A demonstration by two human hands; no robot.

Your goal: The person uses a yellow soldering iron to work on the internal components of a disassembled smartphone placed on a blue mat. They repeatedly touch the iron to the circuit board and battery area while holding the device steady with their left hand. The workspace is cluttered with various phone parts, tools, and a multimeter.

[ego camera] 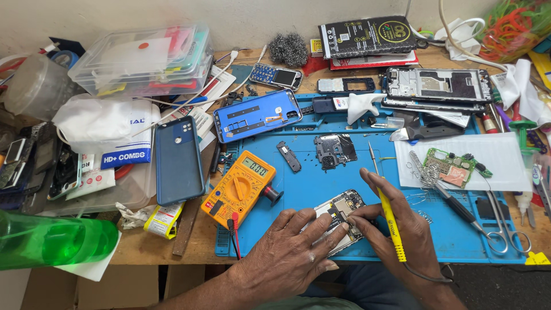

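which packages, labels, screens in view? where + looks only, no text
Multimeter screen: small grey rectangle atop the orange meter, left of the left hand.
Black package: flat, glossy, gold round emblem, back centre by the wall.
White pouch: blue band, far left.
Keypad phone screen: small, dark, behind the blue phone back.
Yellow-white label: crumpled, front left table edge.

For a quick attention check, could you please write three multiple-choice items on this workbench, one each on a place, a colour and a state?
1. Where is the multimeter relative to the opened phone under the hands?
A. to its left
B. to its right
C. on top of it

2. What colour is the work mat?
A. red
B. blue
C. white

3. What does the right hand hold?
A. scissors
B. nothing
C. a yellow soldering iron

Answers: 1 A, it lies at the mat's left edge; 2 B, blue shows around the parts; 3 C, the fingers grip its yellow handle.
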